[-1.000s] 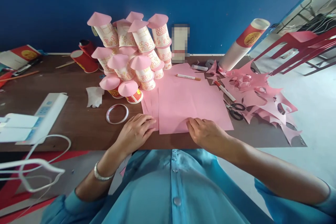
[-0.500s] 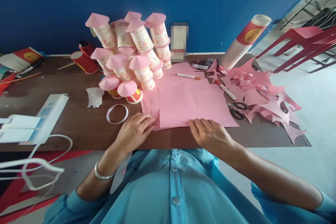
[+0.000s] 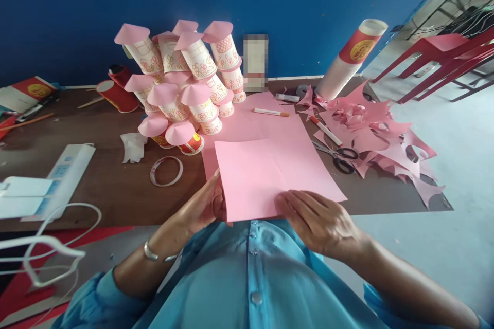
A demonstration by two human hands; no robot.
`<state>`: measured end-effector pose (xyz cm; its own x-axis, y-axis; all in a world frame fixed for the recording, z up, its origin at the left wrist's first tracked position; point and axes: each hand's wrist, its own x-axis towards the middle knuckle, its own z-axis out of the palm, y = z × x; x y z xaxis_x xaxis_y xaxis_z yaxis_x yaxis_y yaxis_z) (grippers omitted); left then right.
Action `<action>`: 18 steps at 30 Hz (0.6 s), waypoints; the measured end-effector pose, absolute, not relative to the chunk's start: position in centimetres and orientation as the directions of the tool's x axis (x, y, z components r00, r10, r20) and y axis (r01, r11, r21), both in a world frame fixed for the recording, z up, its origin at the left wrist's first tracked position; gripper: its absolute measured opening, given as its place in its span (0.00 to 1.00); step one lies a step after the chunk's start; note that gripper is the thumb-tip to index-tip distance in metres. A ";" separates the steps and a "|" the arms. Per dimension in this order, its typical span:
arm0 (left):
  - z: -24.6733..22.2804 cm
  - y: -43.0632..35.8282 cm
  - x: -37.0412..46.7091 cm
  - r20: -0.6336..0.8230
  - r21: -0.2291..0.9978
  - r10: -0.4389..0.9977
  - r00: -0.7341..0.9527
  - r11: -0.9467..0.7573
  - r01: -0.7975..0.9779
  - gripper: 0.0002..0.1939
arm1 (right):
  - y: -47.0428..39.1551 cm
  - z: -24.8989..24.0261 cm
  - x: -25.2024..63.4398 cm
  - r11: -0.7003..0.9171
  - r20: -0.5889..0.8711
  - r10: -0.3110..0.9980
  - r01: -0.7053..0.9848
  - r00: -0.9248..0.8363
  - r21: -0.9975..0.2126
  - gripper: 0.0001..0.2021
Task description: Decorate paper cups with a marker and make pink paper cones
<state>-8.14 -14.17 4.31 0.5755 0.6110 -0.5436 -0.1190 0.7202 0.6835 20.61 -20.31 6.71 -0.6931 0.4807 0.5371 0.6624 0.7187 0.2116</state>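
Observation:
A pink sheet of paper [image 3: 266,175] is raised over the table's front edge, its near side tilted toward me. My left hand [image 3: 210,198] holds its left edge, with the fingers partly hidden behind the sheet. At the near edge, right of the middle, my right hand [image 3: 318,216] grips the sheet between thumb and fingers; the thumb is hidden beneath. More pink paper [image 3: 266,124] lies flat on the table behind the raised sheet. Black-handled scissors [image 3: 339,157] rest right of the sheet. A roll of tape [image 3: 166,171] lies left of my left hand.
Decorated paper cups with pink cone tops [image 3: 193,95] stand stacked at the back. Pink scraps [image 3: 382,139] cover the right side, beside a tall stack of cups [image 3: 351,61]. Markers [image 3: 270,112] lie among the papers. A white power strip [image 3: 65,177] with cables sits at left.
The pink sheet has come up off the table and toward me. My left hand has taken its left edge; my right hand has shifted nearer to me with the sheet. The scissors show more fully.

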 end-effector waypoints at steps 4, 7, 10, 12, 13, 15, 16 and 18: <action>4.7 -14.1 -7.3 -0.548 0.654 0.615 0.568 0.738 -0.168 0.43 | -20.8 6.9 21.1 0.794 0.513 0.427 0.580 -0.745 0.181 0.08; 4.5 -14.2 -7.3 -0.555 0.677 0.592 0.585 0.730 -0.097 0.44 | -21.1 6.7 21.6 0.797 0.490 0.455 0.585 -0.744 0.149 0.07; 4.1 -14.2 -7.1 -0.603 0.707 0.586 0.541 0.707 0.022 0.27 | -21.5 6.7 22.3 0.817 0.467 0.499 0.575 -0.730 0.027 0.06; 4.2 -14.1 -6.7 -0.598 0.736 0.614 0.516 0.675 0.050 0.19 | -21.6 6.8 23.3 0.808 0.453 0.556 0.581 -0.697 -0.098 0.09; 4.4 -14.1 -6.6 -0.572 0.762 0.634 0.521 0.646 0.051 0.19 | -21.5 6.8 24.0 0.778 0.453 0.601 0.611 -0.658 -0.145 0.12; 5.2 -13.9 -6.6 -0.493 0.831 0.680 0.543 0.552 0.063 0.19 | -20.9 6.7 25.9 0.642 0.479 0.712 0.753 -0.514 -0.146 0.12; 5.7 -13.8 -6.8 -0.455 0.867 0.700 0.550 0.489 0.095 0.19 | -20.4 6.5 27.0 0.503 0.502 0.770 0.859 -0.393 -0.098 0.12; 7.2 -13.7 -7.5 -0.398 0.917 0.742 0.540 0.338 0.211 0.18 | -19.0 5.8 29.1 0.209 0.457 0.868 0.978 -0.193 0.014 0.13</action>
